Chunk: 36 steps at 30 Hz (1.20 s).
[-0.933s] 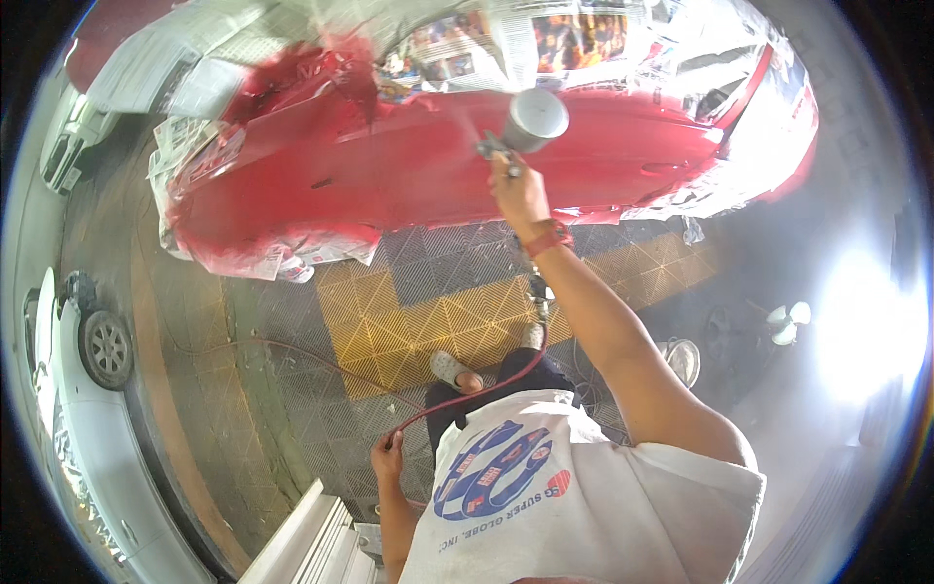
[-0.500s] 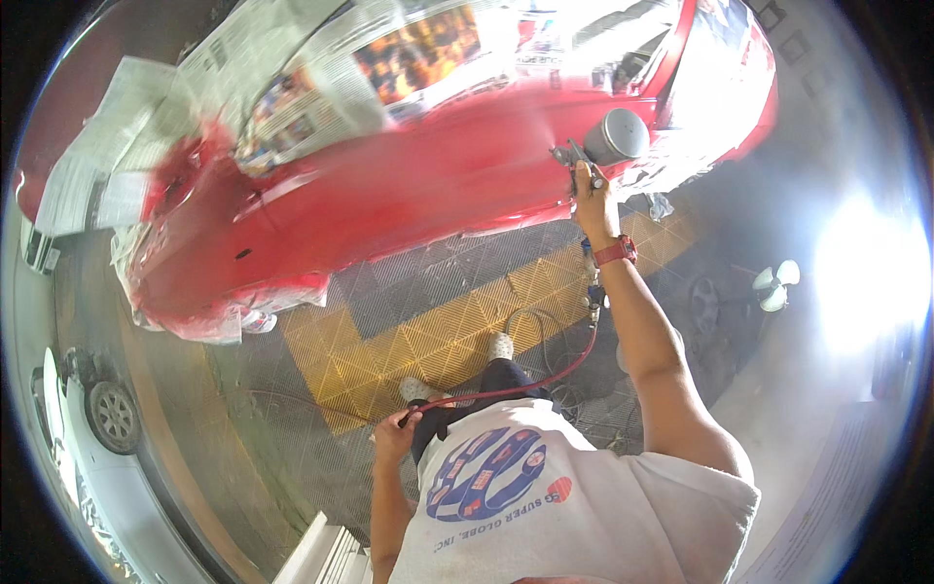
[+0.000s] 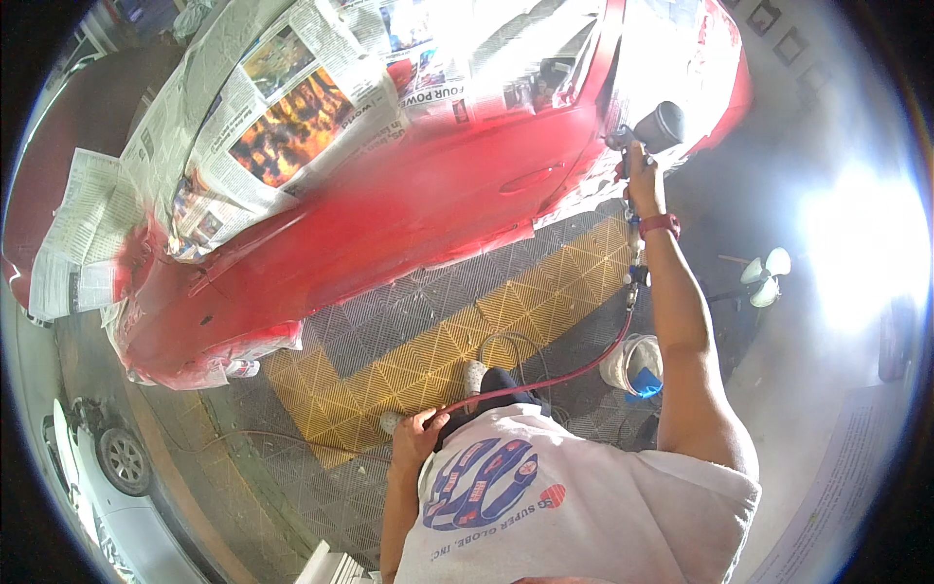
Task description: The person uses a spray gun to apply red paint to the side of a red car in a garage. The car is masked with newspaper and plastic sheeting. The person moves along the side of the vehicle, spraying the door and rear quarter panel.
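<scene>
My right hand [image 3: 645, 179] grips a spray gun [image 3: 623, 146] topped by a dark grey paint cup [image 3: 662, 127], arm stretched forward beside the red car body [image 3: 428, 195]. Below the gun's handle hang a regulator and fittings [image 3: 636, 273], joined to a red air hose [image 3: 574, 378]. Close to my waist, my left hand [image 3: 418, 433] is closed around that hose. Wet-looking red paint covers the car's side, and a pale haze blurs part of it. Newspaper sheets [image 3: 365, 107] mask the windows and upper parts, some with red paint on their edges.
Yellow and grey floor tiles [image 3: 428, 350] lie between me and the car. A white bucket [image 3: 615, 362] with a blue cloth stands right of my feet. Beyond my arm is a fan [image 3: 766, 277] near a glaring light. A pale car [image 3: 146, 506] is at lower left; loose hose crosses the floor.
My right hand has carried the spray gun rightward along the car. The view has shifted, and the bucket now shows beside my arm. My left hand still holds the hose.
</scene>
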### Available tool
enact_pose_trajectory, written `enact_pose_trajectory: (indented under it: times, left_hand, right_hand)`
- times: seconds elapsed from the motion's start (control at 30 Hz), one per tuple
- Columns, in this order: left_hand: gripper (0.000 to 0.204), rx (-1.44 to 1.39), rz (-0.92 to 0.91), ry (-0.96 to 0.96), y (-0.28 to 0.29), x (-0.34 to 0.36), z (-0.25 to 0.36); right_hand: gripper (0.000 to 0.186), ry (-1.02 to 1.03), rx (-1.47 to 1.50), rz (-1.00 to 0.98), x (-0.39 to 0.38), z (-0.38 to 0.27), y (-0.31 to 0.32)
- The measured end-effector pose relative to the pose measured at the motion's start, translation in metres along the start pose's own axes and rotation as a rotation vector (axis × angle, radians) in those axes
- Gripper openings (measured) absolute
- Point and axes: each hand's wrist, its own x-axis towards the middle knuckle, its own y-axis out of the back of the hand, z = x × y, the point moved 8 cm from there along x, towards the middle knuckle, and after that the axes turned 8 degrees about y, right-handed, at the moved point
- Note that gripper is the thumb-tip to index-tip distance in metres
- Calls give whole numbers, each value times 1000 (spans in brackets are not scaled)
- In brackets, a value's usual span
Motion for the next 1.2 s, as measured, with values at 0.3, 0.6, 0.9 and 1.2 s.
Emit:
enact_pose_trajectory:
  times: [0.3, 0.6, 0.9, 1.2]
  left_hand:
    - [45, -43, 168, 3, 27, -5, -20]
    - [40, -164, 121, 198, 65, -57, -113]
    - [38, -360, 106, 486, 97, -173, -333]
    - [38, -627, 352, 704, 114, -296, -465]
  right_hand:
    - [68, 20, -155, 201, 63, -12, 5]
    - [63, 117, -134, -215, -81, -99, -165]
    - [55, 25, 59, -540, -314, -245, -382]
    - [51, 166, 179, -651, -466, -324, -562]
